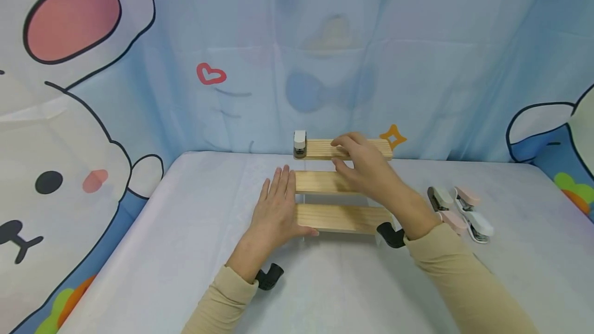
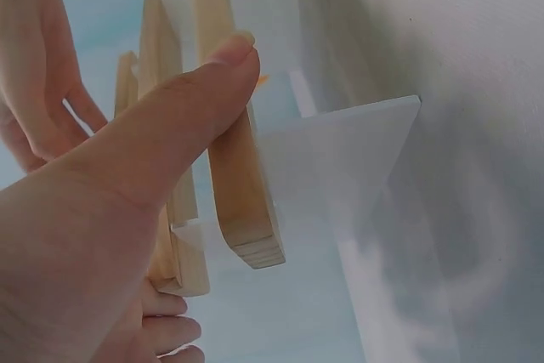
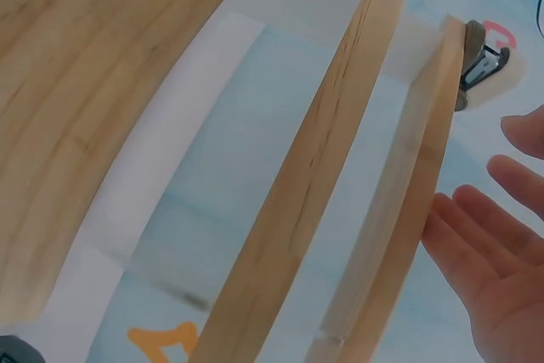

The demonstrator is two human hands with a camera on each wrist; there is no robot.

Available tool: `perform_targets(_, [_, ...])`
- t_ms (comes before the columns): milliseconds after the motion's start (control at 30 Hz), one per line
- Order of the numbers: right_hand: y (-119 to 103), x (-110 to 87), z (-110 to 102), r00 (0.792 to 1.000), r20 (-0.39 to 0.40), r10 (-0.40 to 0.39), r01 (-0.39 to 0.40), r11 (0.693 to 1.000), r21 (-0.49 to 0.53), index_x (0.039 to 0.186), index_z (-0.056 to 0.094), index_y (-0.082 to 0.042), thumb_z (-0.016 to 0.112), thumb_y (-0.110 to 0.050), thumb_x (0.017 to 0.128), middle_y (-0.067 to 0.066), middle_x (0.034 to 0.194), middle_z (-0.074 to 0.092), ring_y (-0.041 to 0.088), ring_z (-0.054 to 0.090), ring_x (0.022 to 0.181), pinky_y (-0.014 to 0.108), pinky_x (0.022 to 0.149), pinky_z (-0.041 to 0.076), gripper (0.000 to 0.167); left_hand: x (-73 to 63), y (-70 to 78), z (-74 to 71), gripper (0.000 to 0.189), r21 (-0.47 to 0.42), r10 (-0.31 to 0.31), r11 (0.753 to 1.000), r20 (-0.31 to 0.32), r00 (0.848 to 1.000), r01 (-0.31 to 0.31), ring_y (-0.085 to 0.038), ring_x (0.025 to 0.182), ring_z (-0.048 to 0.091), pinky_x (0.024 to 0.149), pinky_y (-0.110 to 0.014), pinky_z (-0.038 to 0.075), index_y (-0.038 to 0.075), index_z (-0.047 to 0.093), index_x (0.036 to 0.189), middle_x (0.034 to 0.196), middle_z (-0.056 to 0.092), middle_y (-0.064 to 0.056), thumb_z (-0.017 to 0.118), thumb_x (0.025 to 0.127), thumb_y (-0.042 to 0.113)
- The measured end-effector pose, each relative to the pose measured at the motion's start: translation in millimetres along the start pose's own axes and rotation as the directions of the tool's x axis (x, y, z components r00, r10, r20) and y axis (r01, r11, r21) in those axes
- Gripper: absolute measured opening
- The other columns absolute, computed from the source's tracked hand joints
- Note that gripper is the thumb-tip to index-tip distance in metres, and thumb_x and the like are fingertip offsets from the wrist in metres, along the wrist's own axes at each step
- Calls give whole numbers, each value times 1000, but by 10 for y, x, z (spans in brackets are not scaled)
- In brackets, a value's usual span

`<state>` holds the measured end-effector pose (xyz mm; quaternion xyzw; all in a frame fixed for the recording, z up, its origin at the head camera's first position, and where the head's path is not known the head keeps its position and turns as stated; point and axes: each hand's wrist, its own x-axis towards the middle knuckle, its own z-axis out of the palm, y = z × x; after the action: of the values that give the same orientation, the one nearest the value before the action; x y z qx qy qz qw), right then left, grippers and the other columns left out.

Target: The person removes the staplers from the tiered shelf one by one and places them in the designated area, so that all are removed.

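Note:
A three-step wooden display rack with pale slats point(image 1: 344, 218) and clear side panels point(image 2: 340, 150) stands on the table. My left hand point(image 1: 277, 210) lies along its left end with straight fingers; the thumb point(image 2: 195, 95) touches the front slat. My right hand point(image 1: 366, 169) is over the rack's right half, its fingers loosely bent beside the top slat point(image 1: 320, 148) and nothing in its grasp. At the left end of that top slat sits a small white stapler point(image 1: 300, 143), also in the right wrist view, apart from the right hand.
Several small staplers, white and pink point(image 1: 466, 197), lie together on the white-covered table point(image 1: 139, 272) to the right of the rack. A blue cartoon-print curtain point(image 1: 325, 66) hangs right behind the table. Black wrist mounts point(image 1: 392, 235) sit under both wrists.

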<state>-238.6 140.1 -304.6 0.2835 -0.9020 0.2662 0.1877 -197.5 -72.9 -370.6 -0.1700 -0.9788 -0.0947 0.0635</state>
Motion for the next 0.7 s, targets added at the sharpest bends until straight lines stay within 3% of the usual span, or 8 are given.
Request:
perform_targets(300, [-72,131,92,999,15,-29,29,999,-19,125,59,3,64,-8,94,20,125,59,34,62,108,46,89,56,33,-15,45,58,143,-13,27,1000,-7,1000,-27,-29,156,5,127,-49,9,-2,3,158,167,5,-18,82,63,68])
perform_targets(700, [-215,310,188,997,73,-9,8,1000,19,137,50,6,61,-11,97,23,137,52,35,58,118,46,97,53,45,-10,82,54,136,17,24,1000,-23,999,-23,-28,156,10,126,-51,11,-2,12,157,166,10,-17,80,64,69])
